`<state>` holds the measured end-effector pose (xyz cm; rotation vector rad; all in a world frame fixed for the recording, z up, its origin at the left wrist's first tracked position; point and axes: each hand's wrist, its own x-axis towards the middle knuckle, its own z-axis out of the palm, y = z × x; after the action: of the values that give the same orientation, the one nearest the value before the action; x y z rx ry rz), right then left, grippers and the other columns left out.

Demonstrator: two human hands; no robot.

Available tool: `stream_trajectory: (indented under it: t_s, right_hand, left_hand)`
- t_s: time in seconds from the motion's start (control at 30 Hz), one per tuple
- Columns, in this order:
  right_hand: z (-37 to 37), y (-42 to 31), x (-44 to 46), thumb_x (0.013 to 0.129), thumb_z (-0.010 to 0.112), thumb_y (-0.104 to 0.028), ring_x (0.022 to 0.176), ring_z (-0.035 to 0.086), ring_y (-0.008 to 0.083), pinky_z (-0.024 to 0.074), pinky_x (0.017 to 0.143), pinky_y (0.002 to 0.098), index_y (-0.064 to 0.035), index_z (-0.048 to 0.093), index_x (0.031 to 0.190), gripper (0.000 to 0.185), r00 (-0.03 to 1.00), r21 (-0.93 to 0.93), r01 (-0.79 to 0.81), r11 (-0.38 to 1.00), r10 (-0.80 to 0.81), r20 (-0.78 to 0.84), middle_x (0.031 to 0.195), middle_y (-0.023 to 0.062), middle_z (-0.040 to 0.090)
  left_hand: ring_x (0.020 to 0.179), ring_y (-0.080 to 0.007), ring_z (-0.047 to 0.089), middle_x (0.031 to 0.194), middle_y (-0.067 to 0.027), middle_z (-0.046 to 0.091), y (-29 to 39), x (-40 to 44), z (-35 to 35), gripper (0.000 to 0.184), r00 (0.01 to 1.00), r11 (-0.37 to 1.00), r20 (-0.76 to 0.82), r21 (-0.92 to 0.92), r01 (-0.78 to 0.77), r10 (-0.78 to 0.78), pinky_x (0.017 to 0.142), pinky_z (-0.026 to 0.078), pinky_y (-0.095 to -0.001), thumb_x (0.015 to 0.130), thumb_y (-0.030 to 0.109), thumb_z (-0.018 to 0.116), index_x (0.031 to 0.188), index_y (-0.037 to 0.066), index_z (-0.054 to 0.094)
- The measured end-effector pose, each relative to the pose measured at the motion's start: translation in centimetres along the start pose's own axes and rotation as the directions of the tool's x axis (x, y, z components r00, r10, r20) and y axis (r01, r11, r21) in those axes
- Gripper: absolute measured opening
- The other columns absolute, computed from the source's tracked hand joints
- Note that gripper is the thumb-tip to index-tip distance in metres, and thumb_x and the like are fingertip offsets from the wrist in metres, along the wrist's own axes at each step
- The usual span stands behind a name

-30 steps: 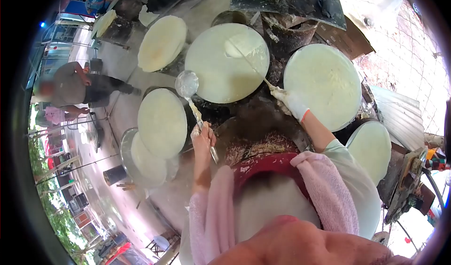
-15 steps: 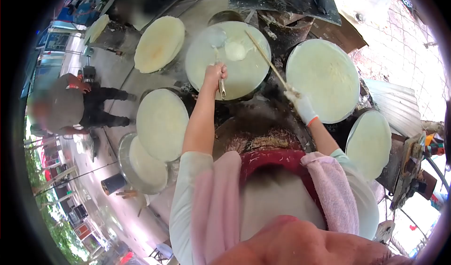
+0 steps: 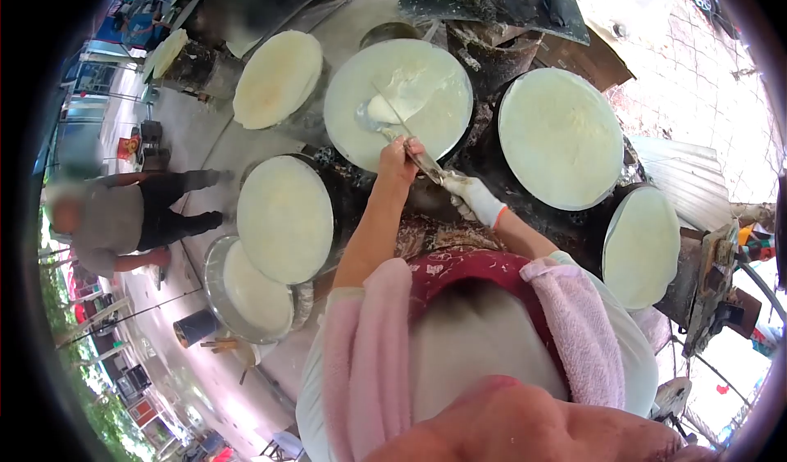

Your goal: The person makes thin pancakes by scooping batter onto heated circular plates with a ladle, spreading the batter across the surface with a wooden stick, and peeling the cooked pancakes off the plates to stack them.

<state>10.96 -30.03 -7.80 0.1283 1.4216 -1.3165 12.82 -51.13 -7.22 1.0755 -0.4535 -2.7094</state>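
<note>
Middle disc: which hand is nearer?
Left. The left hand is over the near edge of the middle disc; the right hand is outside that edge, to the right.

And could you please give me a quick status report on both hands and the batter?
Left hand gripping ladle; gloved right hand gripping stick. Pale batter mound on middle round disc. Ladle and stick overlap in view, crowding the mound.

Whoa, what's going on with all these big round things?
The person's bare left hand grips a ladle at the middle round, near a white blob. The gloved right hand holds a thin stick that reaches over that same round. More pale rounds sit on both sides, and another person stands at the picture's left.
</note>
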Motion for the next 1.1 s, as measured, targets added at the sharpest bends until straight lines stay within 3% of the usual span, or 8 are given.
stream_trajectory:
  t_s: [0.13,0.23,0.4,0.47,0.8,0.93,1.03,1.1]
  right_hand:
    - [-3.5,-5.2,-2.6,0.095,0.062,-0.027,0.051,0.041,0.0023,0.0314,0.044,0.0183,-0.0294,0.055,0.141,0.046,0.973,-0.066,0.209,0.976,-0.215,-0.081,0.081,-0.0069,0.061]
    - [-5.7,-1.5,4.5,0.096,0.062,-0.02,0.069,0.05,0.0017,0.0427,0.06,0.0189,-0.0139,0.053,0.142,0.047,0.917,-0.235,0.353,0.906,-0.385,-0.106,0.104,-0.0035,0.065]
    - [-4.8,-1.2,2.9,0.096,0.061,-0.016,0.109,0.061,0.0102,0.0491,0.09,0.0237,-0.0025,0.053,0.139,0.046,0.831,-0.174,0.529,0.831,-0.548,-0.092,0.129,0.0046,0.062]
    - [-5.2,-0.6,2.6,0.095,0.061,-0.019,0.129,0.053,0.0188,0.0372,0.111,0.0303,-0.0121,0.053,0.141,0.048,0.804,-0.548,0.456,0.702,-0.589,-0.085,0.142,0.0081,0.056]
    - [0.9,12.9,-9.6,0.083,0.075,-0.034,0.113,0.062,0.0312,0.0466,0.098,0.0366,-0.0178,0.064,0.13,0.051,0.838,-0.542,0.166,0.824,-0.408,-0.363,0.126,0.0113,0.065]
    - [2.9,18.4,-15.6,0.088,0.073,-0.032,0.12,0.059,0.0195,0.0414,0.105,0.0315,-0.007,0.06,0.133,0.054,0.52,-0.228,0.459,0.858,-0.468,-0.714,0.132,0.0084,0.064]
    - [0.7,23.5,-21.0,0.089,0.074,-0.025,0.109,0.057,0.013,0.0418,0.099,0.0261,0.0007,0.057,0.135,0.055,0.408,0.212,0.669,0.713,-0.113,-0.906,0.123,0.0073,0.064]
    - [-0.2,25.0,-25.6,0.086,0.077,-0.024,0.109,0.058,0.0096,0.0443,0.094,0.0233,0.0051,0.044,0.143,0.072,0.211,0.051,0.693,0.72,-0.135,-0.968,0.13,0.0084,0.058]
  left_hand:
    - [0.051,-0.0067,0.043,0.07,0.0008,0.039,4.8,-3.9,-4.6,0.011,0.89,0.897,0.443,-0.43,0.106,0.107,0.045,0.034,-0.021,0.101,0.004,0.04,0.093,0.0,0.045]
    - [0.042,-0.0044,0.04,0.068,0.0011,0.038,5.5,-9.9,-2.4,0.017,0.791,0.991,0.612,-0.116,0.067,0.018,0.038,0.028,-0.0198,0.103,0.008,0.04,0.104,-0.006,0.047]
    - [0.04,-0.0051,0.041,0.066,0.001,0.04,10.3,-10.7,-1.5,0.027,0.84,0.937,0.533,-0.231,0.261,-0.102,0.037,0.027,-0.0222,0.106,0.014,0.034,0.112,-0.009,0.046]
    - [0.043,-0.007,0.044,0.068,0.0,0.043,11.8,-9.2,-3.7,0.021,0.792,0.945,0.579,-0.108,0.308,-0.192,0.043,0.031,-0.0242,0.106,0.013,0.03,0.106,-0.001,0.045]
    - [0.047,-0.0043,0.04,0.075,0.0012,0.04,12.6,-9.1,-2.4,0.029,0.832,0.81,0.372,0.567,0.148,-0.412,0.047,0.03,-0.0241,0.108,0.018,0.032,0.116,-0.007,0.045]
    - [0.043,-0.005,0.038,0.073,0.0008,0.04,10.3,-12.0,1.0,0.031,0.869,0.701,0.282,0.706,0.099,-0.407,0.043,0.03,-0.0205,0.108,0.017,0.034,0.116,-0.01,0.045]
    - [0.036,-0.0011,0.034,0.07,0.0022,0.051,6.6,-11.2,1.1,0.024,0.744,0.727,0.36,0.643,0.24,-0.563,0.034,0.028,-0.019,0.102,0.02,0.053,0.107,-0.003,0.054]
    - [0.037,-0.0009,0.034,0.075,0.0,0.054,4.4,-12.0,2.6,0.024,0.668,0.704,0.386,0.645,0.297,-0.636,0.035,0.026,-0.0198,0.104,0.014,0.047,0.116,-0.007,0.049]
